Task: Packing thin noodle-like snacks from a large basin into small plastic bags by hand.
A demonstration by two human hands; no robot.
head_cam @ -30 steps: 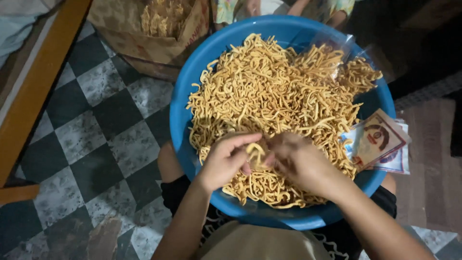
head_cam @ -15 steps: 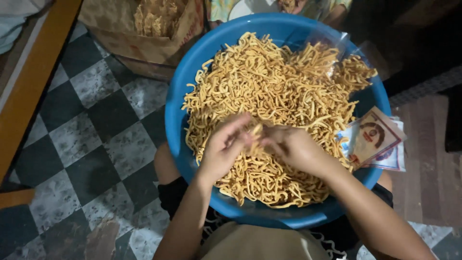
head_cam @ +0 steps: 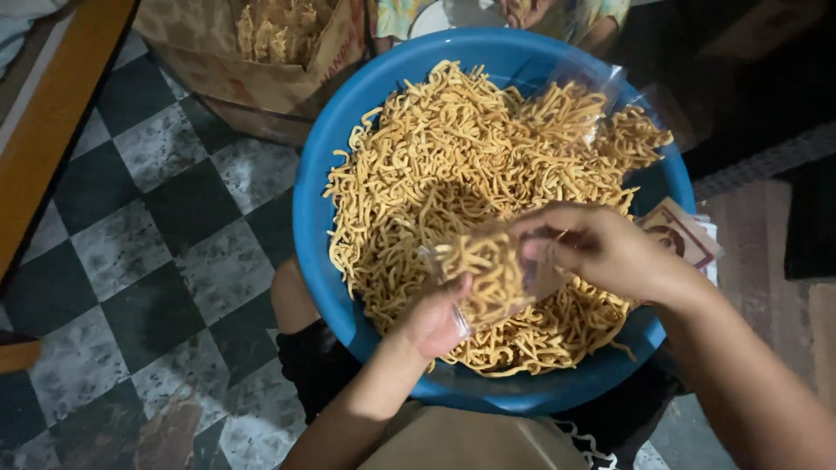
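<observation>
Now lifted — snack bag [head_cam: 488, 277] between left hand [head_cam: 433, 320] and right hand [head_cam: 601, 248]

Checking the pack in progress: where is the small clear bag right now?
In the head view, the small clear bag sits over the blue basin, held between the left hand and right hand.

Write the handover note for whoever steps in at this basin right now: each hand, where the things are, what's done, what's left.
Left hand: cups a small clear plastic bag from below, over the blue basin.
Right hand: pinches the bag's upper edge, fingers closed on the plastic.
Things: the basin rests on the person's lap, heaped with fried snack sticks. A cardboard box with more sticks stands on the checkered floor behind it. Another clear bag lies at the basin's far rim.
Done: the held bag has some sticks in it.
Left: the bag is not sealed; the basin remains nearly full.
</observation>
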